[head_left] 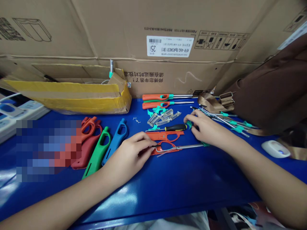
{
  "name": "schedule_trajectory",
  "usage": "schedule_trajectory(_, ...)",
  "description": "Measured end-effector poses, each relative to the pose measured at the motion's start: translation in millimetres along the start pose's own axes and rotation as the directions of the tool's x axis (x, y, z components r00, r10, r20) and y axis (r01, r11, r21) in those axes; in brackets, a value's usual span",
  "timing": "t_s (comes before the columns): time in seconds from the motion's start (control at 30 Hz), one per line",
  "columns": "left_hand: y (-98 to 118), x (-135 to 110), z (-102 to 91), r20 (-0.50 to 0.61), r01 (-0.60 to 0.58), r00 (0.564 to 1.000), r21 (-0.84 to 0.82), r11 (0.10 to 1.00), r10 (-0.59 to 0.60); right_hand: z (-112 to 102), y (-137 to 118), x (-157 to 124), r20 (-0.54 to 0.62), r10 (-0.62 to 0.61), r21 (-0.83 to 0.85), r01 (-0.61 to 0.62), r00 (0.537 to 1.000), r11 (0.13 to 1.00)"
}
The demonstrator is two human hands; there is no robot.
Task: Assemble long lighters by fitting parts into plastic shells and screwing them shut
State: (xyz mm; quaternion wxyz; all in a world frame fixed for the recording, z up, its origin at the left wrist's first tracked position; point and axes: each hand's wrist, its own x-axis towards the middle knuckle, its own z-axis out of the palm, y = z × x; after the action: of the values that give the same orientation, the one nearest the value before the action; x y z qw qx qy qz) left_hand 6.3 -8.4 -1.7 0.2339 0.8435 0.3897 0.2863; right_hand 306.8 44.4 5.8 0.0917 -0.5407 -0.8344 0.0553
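Note:
My left hand [135, 150] is closed at the left end of an orange lighter shell half [174, 150]. Its fingertips pinch a small black part [154, 146] with thin wires, whose kind I cannot make out. A metal lighter tube [192, 146] lies in the shell's right end, with a green piece [205, 144] farther along it. Between the fingers of my right hand [203, 127] is a small teal lighter trigger [189, 124]. A second orange shell half [163, 136] lies just behind. A black-and-yellow screwdriver [176, 127] rests behind that.
Clear fuel tanks [164, 118] and teal pieces lie behind the screwdriver, near orange lighters [155, 104]. Several metal tubes with wires [227, 119] are at right, near a white mouse-shaped object [275, 149]. Coloured shells [97, 155] stand left, before a yellow-taped box [83, 103].

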Motion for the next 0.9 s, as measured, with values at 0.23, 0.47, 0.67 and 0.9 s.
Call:
schedule_trajectory(0.23,-1.6,0.0,-0.1,-0.011,-0.026,1.0,0.012,1.0,0.027,-5.2,6.7,-2.9,-0.023,-0.001,-0.059,0.0,1.0,0.998)
schedule_trajectory(0.47,-2.2,-0.2,0.7,-0.029,-0.045,0.999,0.017,0.999,0.046,-15.9,3.3,5.3,-0.309,0.006,0.114,0.031,0.951,0.993)
schedule_trajectory(0.67,-3.3,-0.2,1.4,-0.016,-0.006,1.0,0.033,0.999,0.007,-18.8,-28.5,-1.1,-0.154,0.184,0.766,0.0,0.971,0.643)
schedule_trajectory(0.9,-4.4,0.9,2.5,0.0,0.028,1.0,0.007,1.0,-0.028,-12.8,-55.8,-10.3,0.243,-0.021,0.908,-0.22,0.97,0.358)
